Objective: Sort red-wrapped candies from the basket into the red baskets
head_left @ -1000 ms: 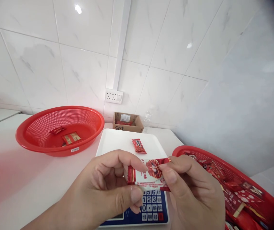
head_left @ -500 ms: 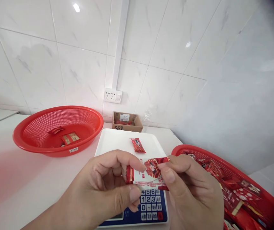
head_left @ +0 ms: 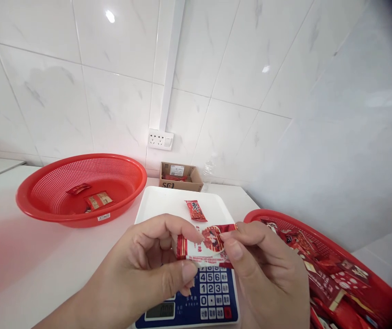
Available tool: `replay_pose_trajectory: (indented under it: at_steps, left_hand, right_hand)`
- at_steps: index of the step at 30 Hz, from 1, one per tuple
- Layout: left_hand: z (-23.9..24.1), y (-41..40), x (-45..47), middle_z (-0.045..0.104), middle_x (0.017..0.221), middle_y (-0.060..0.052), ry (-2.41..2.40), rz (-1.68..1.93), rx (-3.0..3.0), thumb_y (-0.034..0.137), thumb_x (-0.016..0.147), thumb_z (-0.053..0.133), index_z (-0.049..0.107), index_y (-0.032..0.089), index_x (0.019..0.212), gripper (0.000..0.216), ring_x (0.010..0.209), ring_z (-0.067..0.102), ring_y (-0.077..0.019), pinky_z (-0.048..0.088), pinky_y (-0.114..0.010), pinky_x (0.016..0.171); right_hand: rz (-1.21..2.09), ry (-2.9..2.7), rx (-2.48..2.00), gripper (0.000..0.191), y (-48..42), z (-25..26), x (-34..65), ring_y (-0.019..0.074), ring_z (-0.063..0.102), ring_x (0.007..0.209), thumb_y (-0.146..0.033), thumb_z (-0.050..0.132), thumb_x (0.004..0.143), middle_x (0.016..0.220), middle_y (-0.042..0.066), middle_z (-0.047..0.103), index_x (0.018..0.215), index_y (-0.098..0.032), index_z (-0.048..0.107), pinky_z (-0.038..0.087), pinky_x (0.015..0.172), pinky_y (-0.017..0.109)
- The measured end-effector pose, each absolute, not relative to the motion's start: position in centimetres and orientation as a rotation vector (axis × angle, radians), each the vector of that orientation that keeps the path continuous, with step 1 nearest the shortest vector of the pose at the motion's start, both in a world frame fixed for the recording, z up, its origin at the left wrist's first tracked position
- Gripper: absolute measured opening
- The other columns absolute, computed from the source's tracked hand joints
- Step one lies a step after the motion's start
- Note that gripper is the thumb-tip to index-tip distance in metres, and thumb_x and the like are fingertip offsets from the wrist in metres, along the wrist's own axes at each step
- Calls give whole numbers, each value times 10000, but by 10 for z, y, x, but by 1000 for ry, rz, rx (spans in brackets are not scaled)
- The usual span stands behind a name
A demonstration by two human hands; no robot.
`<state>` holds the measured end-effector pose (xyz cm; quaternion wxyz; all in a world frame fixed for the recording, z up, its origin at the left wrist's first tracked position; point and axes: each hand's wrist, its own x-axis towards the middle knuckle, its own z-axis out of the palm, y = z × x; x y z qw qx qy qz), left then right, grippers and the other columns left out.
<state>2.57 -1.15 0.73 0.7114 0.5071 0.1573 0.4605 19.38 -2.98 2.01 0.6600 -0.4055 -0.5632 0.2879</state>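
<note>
Between my two hands is a red and white snack packet [head_left: 196, 249] with printed lettering, held above a digital scale [head_left: 168, 199]. My left hand [head_left: 147, 269] pinches its left part between thumb and fingers. On the right end, the thumb and forefinger of my right hand [head_left: 264, 269] are closed. A small red packet [head_left: 196, 210] with a black character lies on the scale's white pan, just beyond the held one. Part of the blue keypad [head_left: 212, 289] shows below the packet, and my left hand covers some of the panel.
At the left stands a red perforated basket [head_left: 79, 219] with a few packets inside. Another red basket [head_left: 353, 246], at the right, holds many packets. A cardboard box [head_left: 182, 185] and a clear plastic bottle [head_left: 208, 172] are by the tiled wall, below a socket [head_left: 160, 140].
My hands and the packet have shifted slightly left in view, along with the scale and baskets. More of the scale's display now shows. Both hands keep the same grip.
</note>
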Motion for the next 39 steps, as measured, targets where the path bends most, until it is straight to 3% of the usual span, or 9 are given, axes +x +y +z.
replay_pose_trajectory:
  at_steps: [5, 11, 15, 21, 32, 36, 39]
  left_hand:
    - [11, -11, 25, 631, 745, 42, 445, 1099, 1221, 251, 834, 731, 716, 310, 981, 159, 655, 616, -46, 499, -89, 597]
    - [13, -13, 26, 631, 755, 42, 591, 1235, 1308, 264, 885, 666, 672, 298, 979, 99, 672, 615, -72, 524, -131, 645]
    - [12, -13, 28, 678, 838, 36, 464, 1251, 1260, 228, 903, 642, 619, 309, 1065, 182, 698, 610, -69, 531, -130, 659]
    - [13, -14, 31, 724, 860, 43, 314, 1185, 1152, 181, 918, 622, 638, 313, 1069, 201, 772, 645, -64, 527, -126, 728]
    - [6, -19, 33, 730, 917, 44, 447, 1058, 1190, 237, 896, 656, 542, 374, 1175, 332, 826, 634, -104, 535, -238, 813]
    - [8, -17, 31, 705, 915, 48, 487, 1022, 1206, 288, 880, 679, 531, 377, 1179, 346, 831, 626, -92, 535, -213, 804]
    - [8, -10, 31, 688, 902, -1, 416, 928, 1213, 475, 853, 655, 518, 330, 1223, 420, 823, 660, -127, 565, -197, 690]
  right_hand:
    - [669, -1262, -908, 39, -29, 22, 193, 137, 628, 616, -259, 707, 795, 698, -23, 692, 763, -279, 719, 468, 508, 217]
    - [685, -1221, -916, 119, -29, 21, 190, 138, 630, 677, -195, 646, 825, 792, -7, 689, 878, -290, 693, 491, 540, 208]
    - [683, -1184, -897, 143, -29, 18, 192, 100, 543, 560, -185, 638, 841, 757, -24, 663, 923, -300, 656, 481, 500, 176]
    - [671, -1173, -836, 149, -24, 13, 198, 137, 627, 597, -190, 659, 847, 766, 1, 693, 960, -286, 656, 546, 511, 209]
    - [661, -1017, -807, 168, -19, 18, 187, 78, 544, 488, -161, 677, 824, 626, -59, 647, 925, -295, 665, 465, 414, 129]
    - [677, -1097, -780, 185, -17, 14, 196, 76, 567, 526, -176, 663, 868, 691, -57, 663, 975, -327, 669, 477, 433, 133]
    - [769, -1251, -737, 223, -14, 13, 206, 80, 594, 589, -210, 613, 922, 782, -44, 684, 1058, -376, 673, 476, 456, 144]
